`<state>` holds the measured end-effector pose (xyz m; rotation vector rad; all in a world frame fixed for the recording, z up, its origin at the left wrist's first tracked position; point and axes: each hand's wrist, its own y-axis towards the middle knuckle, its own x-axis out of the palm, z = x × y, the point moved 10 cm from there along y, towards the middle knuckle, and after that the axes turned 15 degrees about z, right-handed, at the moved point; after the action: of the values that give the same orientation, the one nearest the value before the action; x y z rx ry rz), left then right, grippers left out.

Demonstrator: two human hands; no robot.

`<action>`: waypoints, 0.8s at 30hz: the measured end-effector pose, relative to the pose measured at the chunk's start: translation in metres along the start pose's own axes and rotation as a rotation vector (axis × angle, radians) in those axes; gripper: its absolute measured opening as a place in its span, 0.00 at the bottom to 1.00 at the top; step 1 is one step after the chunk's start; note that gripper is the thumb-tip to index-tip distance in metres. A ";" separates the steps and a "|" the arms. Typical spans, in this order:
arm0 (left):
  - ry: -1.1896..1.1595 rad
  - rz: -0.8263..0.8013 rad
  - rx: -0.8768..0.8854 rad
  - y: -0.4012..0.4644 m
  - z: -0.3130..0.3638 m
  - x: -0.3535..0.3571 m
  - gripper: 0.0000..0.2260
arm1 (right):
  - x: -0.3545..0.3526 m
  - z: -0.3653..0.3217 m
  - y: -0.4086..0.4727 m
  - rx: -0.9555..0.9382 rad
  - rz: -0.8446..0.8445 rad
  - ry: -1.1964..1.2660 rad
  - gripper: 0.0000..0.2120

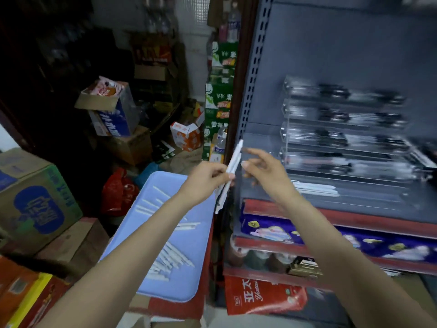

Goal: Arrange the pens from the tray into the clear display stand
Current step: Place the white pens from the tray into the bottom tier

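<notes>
My left hand (205,179) grips a small bundle of white pens (233,162), held nearly upright above the right edge of the light blue tray (179,287). Just to the right of the bundle, my right hand (262,172) hovers with fingers spread and loosely bent, holding nothing. Several more white pens (169,260) lie loose on the tray. The clear tiered display stand (343,138) sits on the grey shelf to the right; its upper tiers hold dark pens and its lowest tier holds a few white pens (314,188). The view is motion-blurred.
The tray rests on red cartons beside the grey shelf upright (250,74). Cardboard boxes (35,204) stack at the left and back. A red bag (262,297) and bottled goods sit under the shelf. A red-and-blue shelf edge (354,235) runs below the stand.
</notes>
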<state>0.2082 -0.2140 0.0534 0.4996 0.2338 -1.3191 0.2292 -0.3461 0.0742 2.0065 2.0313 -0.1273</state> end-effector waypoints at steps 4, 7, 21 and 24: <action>0.094 -0.103 0.105 -0.005 0.050 0.043 0.13 | -0.066 0.002 0.003 0.034 -0.013 0.186 0.05; 0.115 -0.049 0.142 -0.001 0.064 0.053 0.12 | -0.108 0.013 0.008 0.041 0.037 0.227 0.07; 0.074 0.228 0.171 0.002 0.094 0.098 0.14 | -0.243 0.085 0.022 0.138 0.388 0.207 0.07; 0.013 0.248 0.162 0.000 0.096 0.103 0.10 | -0.233 0.092 0.024 0.133 0.288 0.029 0.05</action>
<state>0.2223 -0.3484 0.0920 0.6531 0.0730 -1.0973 0.2638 -0.5946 0.0504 2.3702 1.7674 -0.1784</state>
